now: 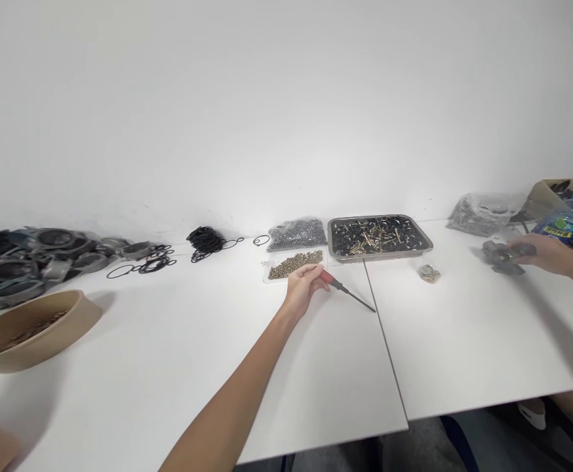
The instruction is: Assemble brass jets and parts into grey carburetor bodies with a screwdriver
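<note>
My left hand (302,288) is closed round the red handle of a screwdriver (350,294). Its dark shaft slants down to the right, with the tip near the seam between two white table tops. Behind this hand lies a clear bag or tray of small brass-coloured parts (294,263). At the far right my right hand (547,254) grips a dark lobed plastic part (501,257) just over the table; some of its fingers are hidden. Between the hands sits a small clear bag of parts (429,272).
A metal tray (333,252) holds black rings and brass pieces, beside a bag of dark balls (296,235). Black rubber rings (205,241), grey housings (16,269) and a tan bowl (65,331) occupy the left. A plastic bag (483,213) and bottle (566,219) stand back right.
</note>
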The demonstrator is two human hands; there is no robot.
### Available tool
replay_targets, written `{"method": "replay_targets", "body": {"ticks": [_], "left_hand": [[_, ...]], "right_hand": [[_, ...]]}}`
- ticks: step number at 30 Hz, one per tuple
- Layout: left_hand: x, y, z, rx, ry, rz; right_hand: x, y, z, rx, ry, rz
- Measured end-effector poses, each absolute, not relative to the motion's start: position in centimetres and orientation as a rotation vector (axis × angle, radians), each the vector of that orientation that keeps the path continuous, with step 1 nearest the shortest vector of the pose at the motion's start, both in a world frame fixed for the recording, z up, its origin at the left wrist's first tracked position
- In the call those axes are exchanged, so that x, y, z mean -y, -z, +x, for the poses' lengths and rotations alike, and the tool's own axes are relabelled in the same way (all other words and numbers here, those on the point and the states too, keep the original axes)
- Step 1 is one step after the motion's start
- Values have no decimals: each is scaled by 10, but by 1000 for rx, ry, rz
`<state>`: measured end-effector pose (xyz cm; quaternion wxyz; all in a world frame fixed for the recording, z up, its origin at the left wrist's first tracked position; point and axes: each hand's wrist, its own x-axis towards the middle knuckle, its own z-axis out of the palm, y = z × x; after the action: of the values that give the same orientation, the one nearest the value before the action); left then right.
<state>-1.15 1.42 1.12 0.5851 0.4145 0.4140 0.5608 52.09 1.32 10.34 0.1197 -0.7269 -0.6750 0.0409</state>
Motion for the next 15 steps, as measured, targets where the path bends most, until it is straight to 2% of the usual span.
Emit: {"method": "replay_targets", "body": {"ticks": [6,10,13,15], "left_hand": [[-15,-10,-11,-954,-1318,954],[-14,-13,-10,-937,-1311,952],[-12,-15,-7,-929,-1312,957],[-10,-15,-5,-937,-1321,979]], "right_hand": [[-10,-114,511,2006,138,-2124],[10,-145,434,2058,194,-1833],[18,-149,353,2111,-118,-1513],[17,-133,305,2135,-299,-1290]]}}
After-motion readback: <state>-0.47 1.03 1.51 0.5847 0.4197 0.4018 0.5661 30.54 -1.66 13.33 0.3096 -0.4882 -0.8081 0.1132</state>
